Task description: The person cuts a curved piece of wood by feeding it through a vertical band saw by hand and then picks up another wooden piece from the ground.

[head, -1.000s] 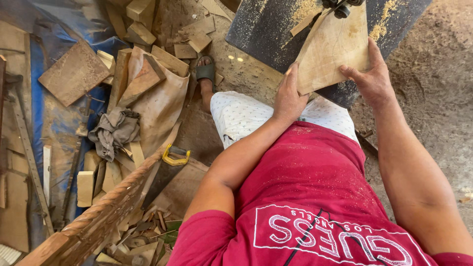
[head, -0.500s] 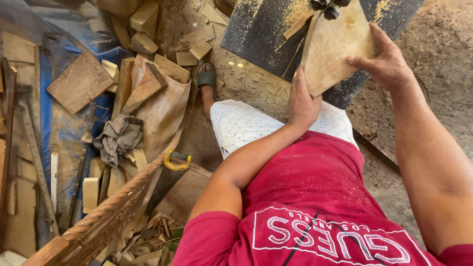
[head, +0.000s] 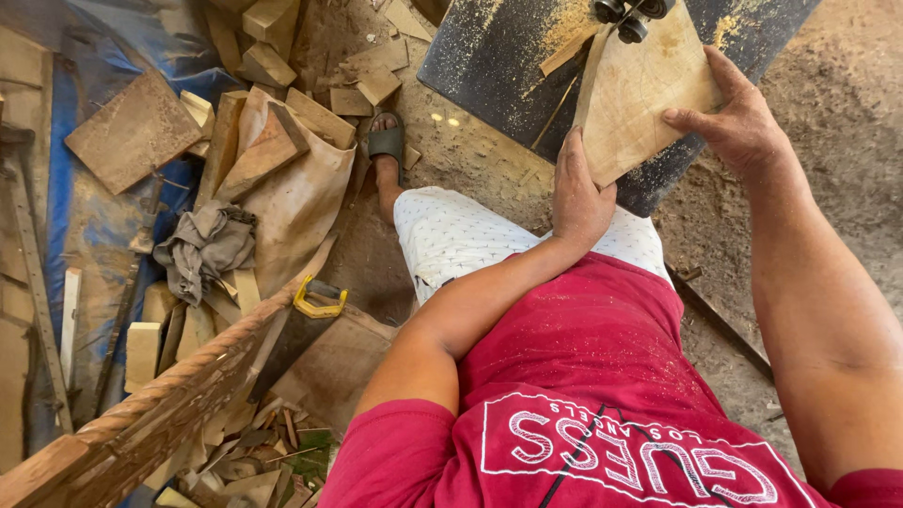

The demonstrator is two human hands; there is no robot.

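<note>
seen from above: both hands on 1 flat wooden board (head: 640, 103) lying on a dark saw table (head: 499, 56) dusted with sawdust, up at 1 o'clock in the view. left hand (head: 578, 193) pressed against the board's lower-left edge at about 7 o'clock of the board, fingers together and stretched flat along the wood, not wrapped around it. right hand (head: 738, 118) gripping the board's right edge at 3 o'clock, thumb on top of the face, fingers curled over the edge. black guide rollers (head: 625, 14) touching the board's top end at 12 o'clock. below the hands, white patterned shorts (head: 451, 235) and a red shirt (head: 583, 376) speckled with dust. foot in a dark sandal (head: 384, 141) on the dirt floor at 10 o'clock of the left hand. farther out at 9 o'clock, a tan sack (head: 292, 198) with wood offcuts, a grey rag (head: 202, 249) beside it, a blue tarp (head: 71, 216) underneath. yellow-handled handsaw (head: 315, 306) at 8 o'clock, near a carved twisted wooden rail (head: 160, 400).
</note>
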